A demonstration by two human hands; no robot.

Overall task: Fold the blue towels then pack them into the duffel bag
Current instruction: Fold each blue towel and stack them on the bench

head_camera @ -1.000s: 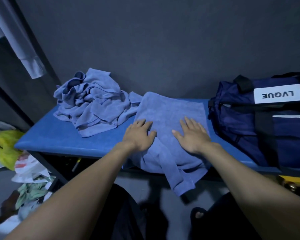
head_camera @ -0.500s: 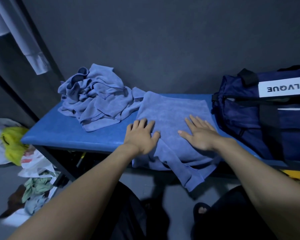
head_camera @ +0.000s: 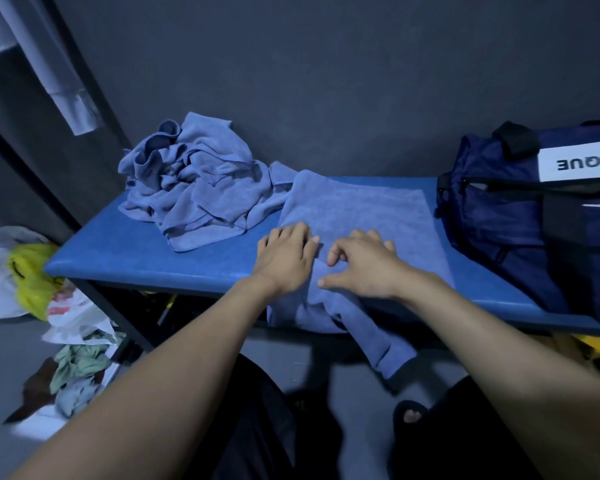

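The soft blue terry towel (head_camera: 357,209) lies flat on the blue padded bench (head_camera: 125,251), its near end drooping over the edge below both hands. It looks light and limp, likely to sag unless taken by an edge or corner. The left hand (head_camera: 284,261) rests on it, fingers bent. Just beside it, the right hand (head_camera: 361,268) arches, fingertips curled and gathering cloth.
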